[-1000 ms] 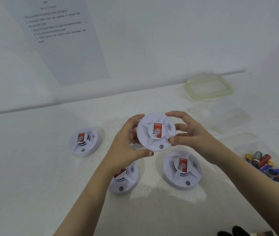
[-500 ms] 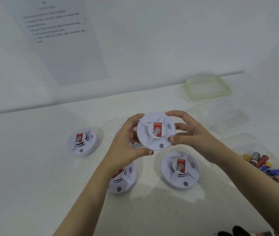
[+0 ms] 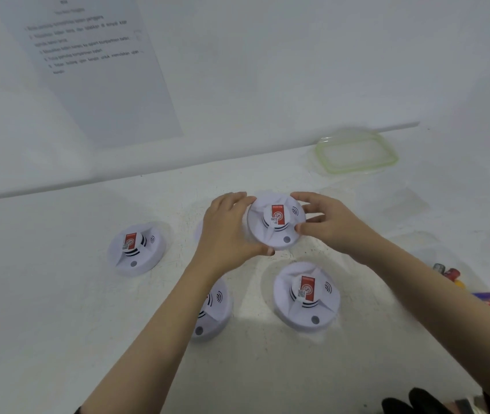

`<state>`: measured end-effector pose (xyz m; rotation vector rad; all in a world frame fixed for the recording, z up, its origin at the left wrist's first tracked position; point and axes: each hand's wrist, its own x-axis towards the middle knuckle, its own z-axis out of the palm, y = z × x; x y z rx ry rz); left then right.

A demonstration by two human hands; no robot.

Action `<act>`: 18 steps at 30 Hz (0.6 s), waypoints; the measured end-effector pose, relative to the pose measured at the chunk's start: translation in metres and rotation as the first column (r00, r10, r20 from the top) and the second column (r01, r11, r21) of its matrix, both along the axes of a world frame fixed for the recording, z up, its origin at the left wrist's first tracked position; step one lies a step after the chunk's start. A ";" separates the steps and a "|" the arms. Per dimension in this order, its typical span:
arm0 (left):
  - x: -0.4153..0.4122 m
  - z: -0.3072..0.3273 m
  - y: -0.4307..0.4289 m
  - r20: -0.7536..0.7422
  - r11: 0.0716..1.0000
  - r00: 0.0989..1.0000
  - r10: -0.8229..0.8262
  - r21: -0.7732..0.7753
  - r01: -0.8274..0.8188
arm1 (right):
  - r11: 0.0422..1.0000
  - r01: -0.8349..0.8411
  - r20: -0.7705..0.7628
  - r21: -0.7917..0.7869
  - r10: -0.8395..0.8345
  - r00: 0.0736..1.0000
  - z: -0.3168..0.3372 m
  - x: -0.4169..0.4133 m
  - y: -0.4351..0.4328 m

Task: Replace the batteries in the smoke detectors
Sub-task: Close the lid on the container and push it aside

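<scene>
Left hand (image 3: 225, 231) and right hand (image 3: 330, 225) gripped rim of smoke detector (image 3: 276, 224) from opposite sides, low over worktop (image 3: 58, 309), label facing me. Probably grip for twisting cover open. Batteries (image 3: 485, 297) waited far right.

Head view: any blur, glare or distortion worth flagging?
Head view: soft even light, no harsh glare; table back edge runs tilted; text on the wall sheet too soft to read; batteries at the right edge smeared; held detector fairly sharp.
</scene>
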<state>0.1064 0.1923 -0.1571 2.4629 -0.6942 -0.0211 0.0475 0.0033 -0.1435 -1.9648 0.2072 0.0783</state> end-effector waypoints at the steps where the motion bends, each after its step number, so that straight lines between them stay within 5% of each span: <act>1: 0.002 0.000 -0.005 0.001 0.999 1.000 0.001 0.043 -0.001 | 0.999 0.009 -0.011 -0.040 -0.009 1.000 -0.001 0.001 0.000; 9: 0.016 -0.020 -0.033 -0.021 0.959 1.000 -0.010 0.283 0.016 | 0.990 0.037 -0.142 -0.137 -0.056 0.988 -0.009 0.010 -0.007; 15: 0.024 -0.018 -0.040 -0.126 0.898 0.992 0.002 0.436 0.054 | 0.979 -0.105 -0.229 -0.175 0.064 0.971 -0.005 0.009 -0.025; 18: 0.026 -0.002 -0.056 -0.156 0.940 0.987 -0.032 0.330 0.083 | 0.971 -0.167 -0.208 -0.171 0.130 0.970 0.012 0.007 -0.052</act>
